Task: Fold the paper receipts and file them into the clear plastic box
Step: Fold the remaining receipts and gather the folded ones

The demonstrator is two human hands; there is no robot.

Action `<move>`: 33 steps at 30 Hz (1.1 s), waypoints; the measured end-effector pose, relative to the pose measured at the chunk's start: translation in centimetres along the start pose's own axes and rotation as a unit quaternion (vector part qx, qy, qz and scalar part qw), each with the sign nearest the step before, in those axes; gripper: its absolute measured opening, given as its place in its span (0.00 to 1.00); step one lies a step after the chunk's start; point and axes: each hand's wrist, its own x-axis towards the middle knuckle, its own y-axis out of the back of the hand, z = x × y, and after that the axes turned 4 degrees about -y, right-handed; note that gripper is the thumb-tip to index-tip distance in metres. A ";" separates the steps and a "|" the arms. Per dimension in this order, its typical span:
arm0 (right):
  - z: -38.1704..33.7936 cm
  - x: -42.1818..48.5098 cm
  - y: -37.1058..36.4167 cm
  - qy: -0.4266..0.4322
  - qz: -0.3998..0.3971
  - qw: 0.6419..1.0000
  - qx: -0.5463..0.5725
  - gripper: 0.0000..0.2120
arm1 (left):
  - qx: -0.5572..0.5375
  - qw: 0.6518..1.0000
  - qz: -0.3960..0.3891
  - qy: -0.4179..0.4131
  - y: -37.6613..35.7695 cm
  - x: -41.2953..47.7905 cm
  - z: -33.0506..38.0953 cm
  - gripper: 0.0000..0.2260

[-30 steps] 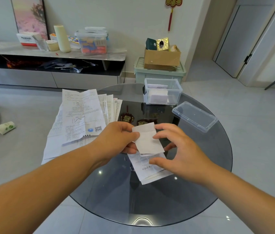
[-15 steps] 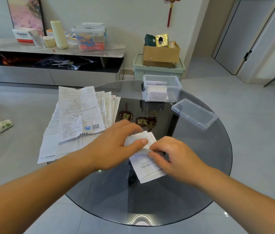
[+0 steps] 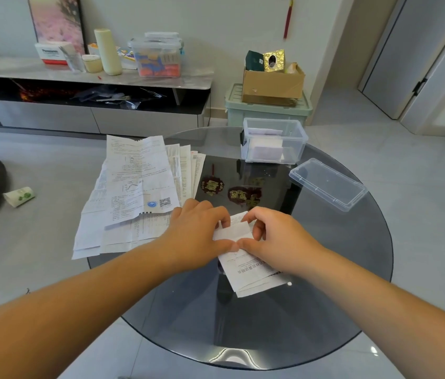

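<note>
A small folded receipt [image 3: 232, 230] is pinched between both hands near the middle of the round glass surface [image 3: 243, 324]. Its left edge is gripped by the curled thumb and fingers of the left hand [image 3: 196, 236], its right edge by those of the right hand [image 3: 278, 239], and the two thumbs nearly meet along its near edge. The receipt is held just over a small pile of printed slips [image 3: 248, 272] that lies flat under the right hand. A fanned stack of larger papers [image 3: 133, 192] is spread at 10 o'clock, overhanging the rim. At 12 o'clock a clear plastic box [image 3: 299, 149] stands open, with folded white papers [image 3: 267, 149] inside. Its lid [image 3: 328, 184] is laid apart from it at 2 o'clock.
</note>
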 end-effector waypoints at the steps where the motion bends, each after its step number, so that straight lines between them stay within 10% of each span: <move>1: -0.2 0.1 0.2 -0.010 -0.009 1.000 -0.004 0.18 | -0.011 1.000 -0.009 0.006 0.0 0.1 -0.1 0.17; 17: -0.4 0.7 1.5 -0.063 -0.078 0.995 -0.019 0.16 | -0.039 0.998 -0.050 -0.012 0.9 0.5 -0.1 0.19; 33: 2.0 -0.5 3.7 -0.026 0.023 0.996 0.088 0.08 | -0.002 0.997 -0.018 -0.074 -0.2 0.0 0.7 0.29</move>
